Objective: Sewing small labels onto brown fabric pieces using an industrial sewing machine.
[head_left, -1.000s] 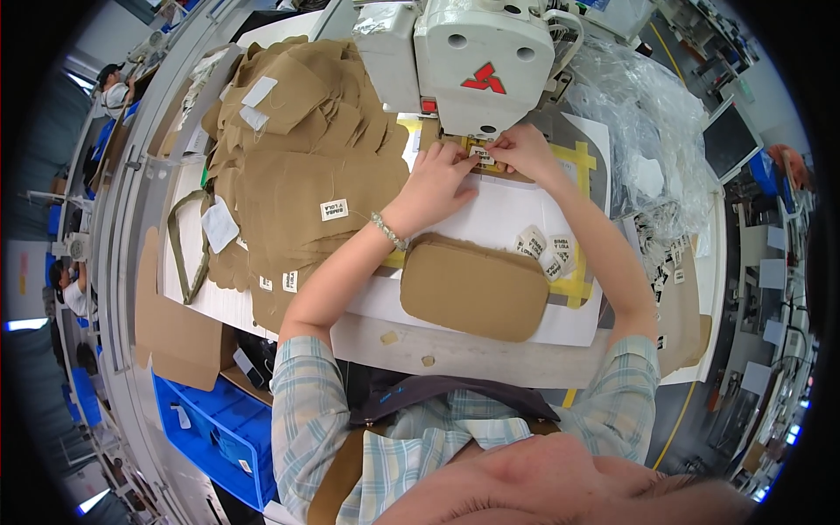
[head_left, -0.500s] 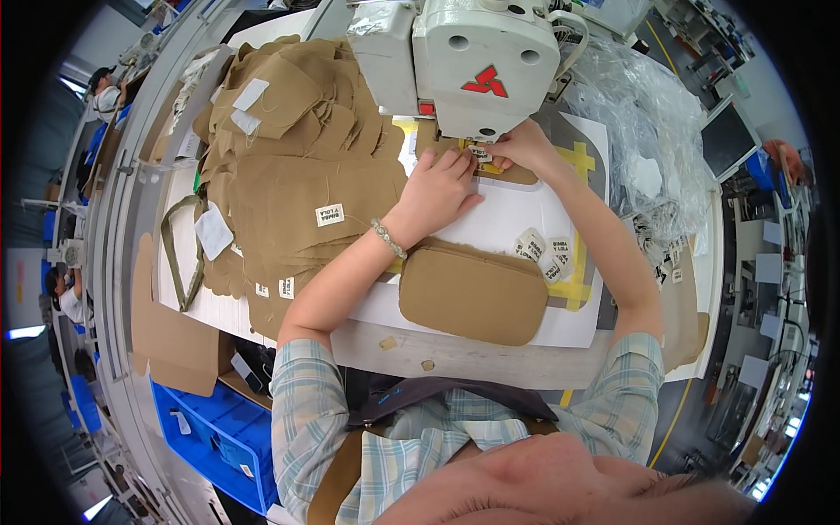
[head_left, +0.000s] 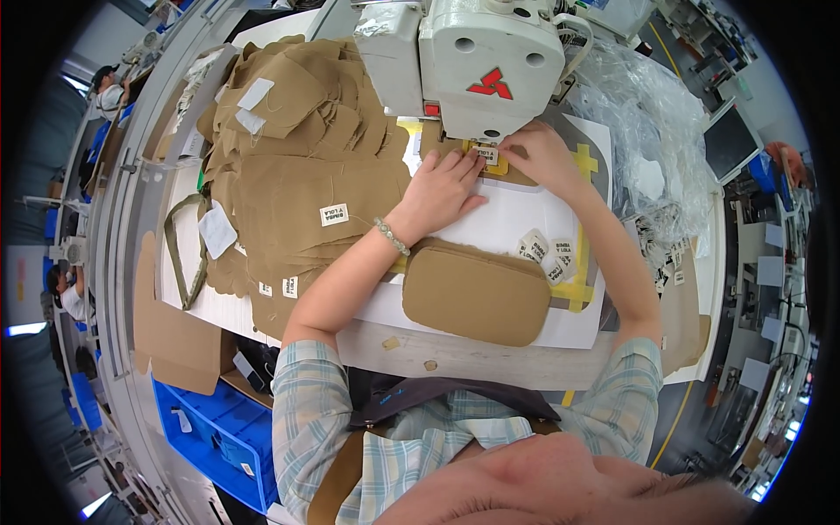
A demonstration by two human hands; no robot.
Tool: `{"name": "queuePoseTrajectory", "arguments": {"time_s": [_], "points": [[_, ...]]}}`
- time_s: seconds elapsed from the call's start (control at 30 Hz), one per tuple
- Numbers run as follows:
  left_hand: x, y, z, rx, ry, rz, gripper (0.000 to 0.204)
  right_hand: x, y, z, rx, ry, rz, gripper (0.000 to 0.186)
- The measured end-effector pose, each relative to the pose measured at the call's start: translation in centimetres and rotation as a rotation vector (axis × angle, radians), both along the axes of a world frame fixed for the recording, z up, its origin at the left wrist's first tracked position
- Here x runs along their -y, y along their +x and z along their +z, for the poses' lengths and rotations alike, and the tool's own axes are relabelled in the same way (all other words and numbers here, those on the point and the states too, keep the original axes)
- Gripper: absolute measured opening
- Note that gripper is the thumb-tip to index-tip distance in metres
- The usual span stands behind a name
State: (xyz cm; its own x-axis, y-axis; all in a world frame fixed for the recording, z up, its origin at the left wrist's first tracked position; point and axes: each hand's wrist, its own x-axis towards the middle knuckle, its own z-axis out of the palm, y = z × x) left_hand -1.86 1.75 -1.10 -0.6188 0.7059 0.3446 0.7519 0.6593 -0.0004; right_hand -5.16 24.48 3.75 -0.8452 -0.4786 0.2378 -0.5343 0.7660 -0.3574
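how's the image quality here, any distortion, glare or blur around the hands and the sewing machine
Head view: strong fisheye bend, so the table edge curves and the corners go black. Light is even and soft, with little shadow; the white sewing machine is bright but not blown out, and the clear plastic sheet shows glare. The left hand and right hand look sharp; the head at the bottom edge is blurred.

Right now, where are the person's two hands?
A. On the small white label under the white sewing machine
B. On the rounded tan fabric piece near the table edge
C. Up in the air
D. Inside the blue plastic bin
A: both the left hand and the right hand press their fingertips by the small white label lying on tan fabric just under the head of the white sewing machine.
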Motion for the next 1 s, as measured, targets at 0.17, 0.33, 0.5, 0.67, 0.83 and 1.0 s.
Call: {"name": "queuePoseTrajectory", "arguments": {"time_s": [0.17, 0.33, 0.5, 0.67, 0.83, 1.0], "points": [[0.1, -0.2, -0.2, -0.007, 0.028, -0.023, 0.06, -1.2, 1.8, -1.0, -0.145, 0.165, 0.192, 0.026], [0.1, -0.2, 0.2, 0.006, 0.056, -0.023, 0.06, -1.5, 2.3, -2.8, -0.273, 0.254, 0.211, 0.039], [0.0, -0.3, 0.2, 0.066, 0.085, -0.006, 0.057, -1.3, 2.7, -3.1, -0.312, 0.299, 0.179, 0.04], [-0.2, -0.3, 0.6, 0.074, 0.122, -0.008, 0.051, -1.6, 2.2, -4.8, -0.306, 0.142, 0.244, 0.035], [0.2, -0.6, 0.5, 0.072, 0.113, -0.015, 0.048, -1.3, 2.2, -4.7, -0.267, 0.069, 0.267, 0.032], [0.5, -0.7, 0.4, 0.044, 0.135, -0.032, 0.047, -1.2, 2.0, -4.6, -0.263, 0.086, 0.268, 0.034]]}}
